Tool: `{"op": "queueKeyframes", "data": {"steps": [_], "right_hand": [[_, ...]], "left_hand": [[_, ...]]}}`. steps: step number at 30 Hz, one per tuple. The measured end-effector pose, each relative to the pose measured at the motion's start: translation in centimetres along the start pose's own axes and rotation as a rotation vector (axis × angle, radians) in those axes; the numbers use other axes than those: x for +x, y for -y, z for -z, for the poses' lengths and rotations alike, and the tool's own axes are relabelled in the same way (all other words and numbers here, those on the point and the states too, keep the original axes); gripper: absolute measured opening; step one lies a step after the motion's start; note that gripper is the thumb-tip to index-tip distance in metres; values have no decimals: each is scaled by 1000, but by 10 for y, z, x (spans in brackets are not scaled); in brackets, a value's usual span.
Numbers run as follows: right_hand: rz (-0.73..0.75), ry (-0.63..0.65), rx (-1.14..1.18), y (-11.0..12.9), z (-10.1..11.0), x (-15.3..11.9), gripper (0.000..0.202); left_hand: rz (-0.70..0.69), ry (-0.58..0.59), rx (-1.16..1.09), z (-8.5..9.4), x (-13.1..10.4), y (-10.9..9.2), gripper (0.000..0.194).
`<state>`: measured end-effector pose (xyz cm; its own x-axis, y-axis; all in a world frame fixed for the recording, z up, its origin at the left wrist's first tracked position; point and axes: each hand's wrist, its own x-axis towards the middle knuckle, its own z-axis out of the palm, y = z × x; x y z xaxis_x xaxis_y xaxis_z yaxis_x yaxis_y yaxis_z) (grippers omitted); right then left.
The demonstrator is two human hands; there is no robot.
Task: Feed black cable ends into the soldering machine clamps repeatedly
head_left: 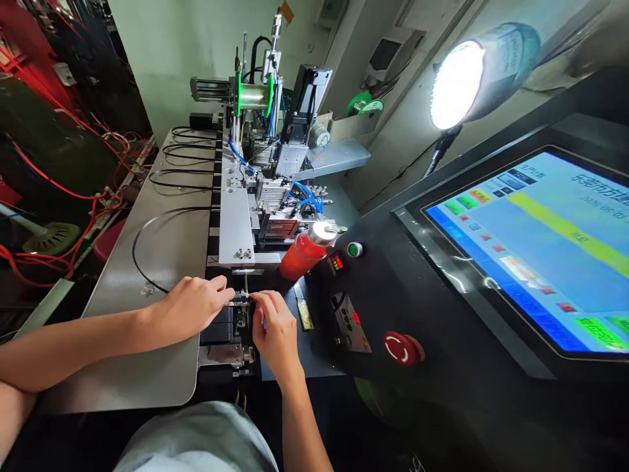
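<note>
My left hand (199,305) reaches in from the left over the metal plate, palm down, with its fingers closed together at the small metal fixture (242,301). My right hand (276,324) is on the fixture's other side, thumb and index finger bent in a pinch at its edge. What either hand pinches is too small and too covered to make out. A thin black cable (140,252) curves over the plate and disappears near my left hand. Just beyond the hands is the machine's flat metal rail cover (236,226).
Several looped black cables (181,177) lie on the grey plate (147,380). A red bottle (304,252) stands beyond my right hand, near a brass-coloured strip (304,314). To the right are a red stop button (403,347), a lit screen (540,242) and a bright lamp (457,85).
</note>
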<state>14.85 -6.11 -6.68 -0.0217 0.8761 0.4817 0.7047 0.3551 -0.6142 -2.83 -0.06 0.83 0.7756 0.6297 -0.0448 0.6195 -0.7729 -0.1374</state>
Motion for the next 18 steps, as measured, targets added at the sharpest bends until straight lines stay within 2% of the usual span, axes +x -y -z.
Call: {"op": "queueKeyframes", "data": {"steps": [2,5,9,12,18], "right_hand": [[-54,-53,33,-1,-2,-2,27],[-249,-109,155,-2,0,-4,20],[-490,6,481,1,3,-3,25],[-538,-2,561,4,5,-1,26],[-498,-95,441,20,29,-12,23]], "left_hand": [[-10,-6,-1,-2,1,0,11],[-18,-26,-2,-4,1,0,9],[-23,-28,-9,-3,1,1,11],[-19,4,-22,0,1,1,13],[-4,55,-64,3,2,1,13]]}}
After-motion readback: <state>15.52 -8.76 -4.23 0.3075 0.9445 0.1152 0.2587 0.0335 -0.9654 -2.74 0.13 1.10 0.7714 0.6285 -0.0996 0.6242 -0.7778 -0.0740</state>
